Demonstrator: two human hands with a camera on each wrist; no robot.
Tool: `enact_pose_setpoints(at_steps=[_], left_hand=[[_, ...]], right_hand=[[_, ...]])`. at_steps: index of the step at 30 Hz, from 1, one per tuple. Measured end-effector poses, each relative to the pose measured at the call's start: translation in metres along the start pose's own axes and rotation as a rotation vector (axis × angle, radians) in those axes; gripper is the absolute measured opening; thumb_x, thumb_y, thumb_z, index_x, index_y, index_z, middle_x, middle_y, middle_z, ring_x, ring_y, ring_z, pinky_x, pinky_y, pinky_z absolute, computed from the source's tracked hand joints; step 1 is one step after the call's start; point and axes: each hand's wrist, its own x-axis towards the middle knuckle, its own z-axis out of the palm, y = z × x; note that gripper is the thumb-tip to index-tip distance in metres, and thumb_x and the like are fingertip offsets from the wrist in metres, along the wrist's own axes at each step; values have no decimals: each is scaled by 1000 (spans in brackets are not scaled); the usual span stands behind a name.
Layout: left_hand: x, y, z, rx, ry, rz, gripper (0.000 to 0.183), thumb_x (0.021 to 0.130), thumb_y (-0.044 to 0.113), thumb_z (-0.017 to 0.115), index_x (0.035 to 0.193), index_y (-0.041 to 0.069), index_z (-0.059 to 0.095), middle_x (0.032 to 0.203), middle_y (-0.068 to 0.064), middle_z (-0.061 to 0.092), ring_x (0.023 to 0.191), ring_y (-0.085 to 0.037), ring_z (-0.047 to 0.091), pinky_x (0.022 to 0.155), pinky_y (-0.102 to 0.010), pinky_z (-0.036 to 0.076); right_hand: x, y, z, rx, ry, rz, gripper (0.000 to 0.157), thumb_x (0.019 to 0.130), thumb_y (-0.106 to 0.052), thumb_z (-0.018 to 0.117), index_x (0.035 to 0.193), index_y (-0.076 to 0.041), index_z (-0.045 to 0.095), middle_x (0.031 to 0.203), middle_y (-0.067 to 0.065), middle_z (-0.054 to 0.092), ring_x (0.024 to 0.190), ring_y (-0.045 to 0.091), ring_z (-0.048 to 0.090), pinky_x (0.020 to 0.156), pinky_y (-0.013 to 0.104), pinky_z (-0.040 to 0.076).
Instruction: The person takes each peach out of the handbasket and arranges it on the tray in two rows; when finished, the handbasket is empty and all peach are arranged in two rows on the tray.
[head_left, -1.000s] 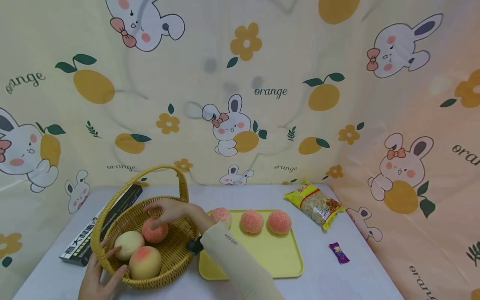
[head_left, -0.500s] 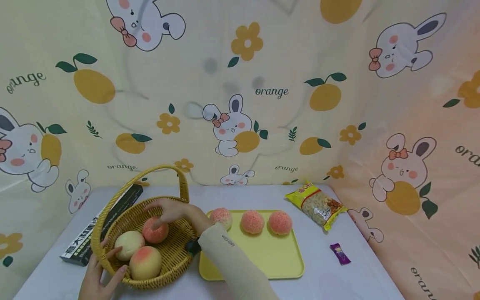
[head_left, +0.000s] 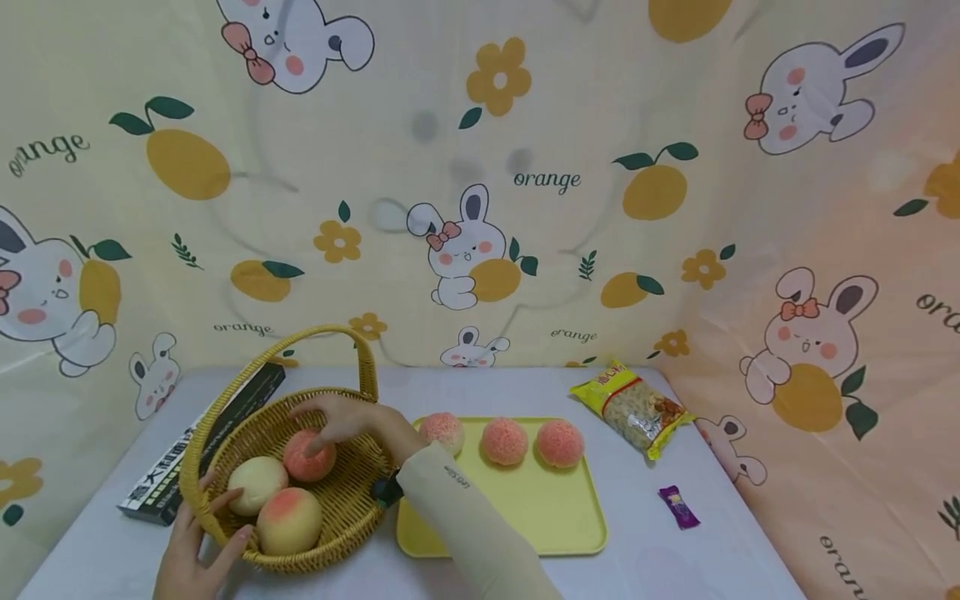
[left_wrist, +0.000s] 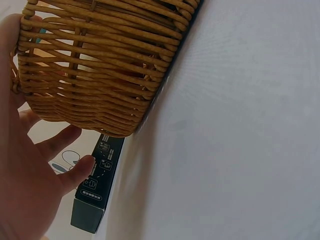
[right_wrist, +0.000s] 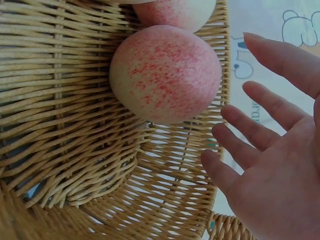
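basket (head_left: 351,492) holds 3 peaches (head_left: 288,523) (room by right edge); right hand (head_left: 341,418) close.

- The handle (head_left: 365,364) arches over the basket (head_left: 352,492), obstructing entry from above.
- Three peaches (head_left: 288,521) crowd its left; bare wicker leaves room at right.
- A sleeve (head_left: 468,521) crosses the tray (head_left: 547,521); its front right lies open.

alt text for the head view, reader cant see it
A person's right hand hovers over a red peach-like fruit in a wicker basket with two paler fruits, while the left hand holds the basket's near left rim. Three pink fruits line the far side of a yellow tray to the right, and a snack bag and a purple packet lie further right.
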Motion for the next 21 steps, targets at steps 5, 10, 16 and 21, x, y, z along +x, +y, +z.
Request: enact_pose_setpoints(at_steps=[5,10,16,21], left_hand=[[0,0,4,5,1,11,52,97,19,66,137,-10,50,161,-17,16,150,-23,4,119,-47,8],[1,0,3,-10,-3,7,52,97,19,66,136,-11,50,161,-19,15,150,-31,2,115,-63,7],[2,-2,-1,16,-14,21,51,96,17,66,136,-12,50,160,-23,15,149,-40,2,112,-71,7],[1,-3,-1,17,-2,24,51,96,17,67,136,-11,51,161,-21,15,149,-37,2,114,-67,6]], right_hand=[[-1,-1,-2,7,10,1,62,90,-21,74,146,-11,51,149,-1,49,138,7,37,106,17,33],[-2,1,-2,-22,-8,-8,61,92,-22,72,147,-11,50,149,-1,48,139,7,36,107,18,33],[-6,3,-2,-12,-29,33,61,93,-19,71,148,-9,47,152,0,45,140,8,35,104,17,36],[-9,3,-3,-11,-46,48,60,92,-17,71,148,-8,48,151,0,46,139,9,39,103,17,37]])
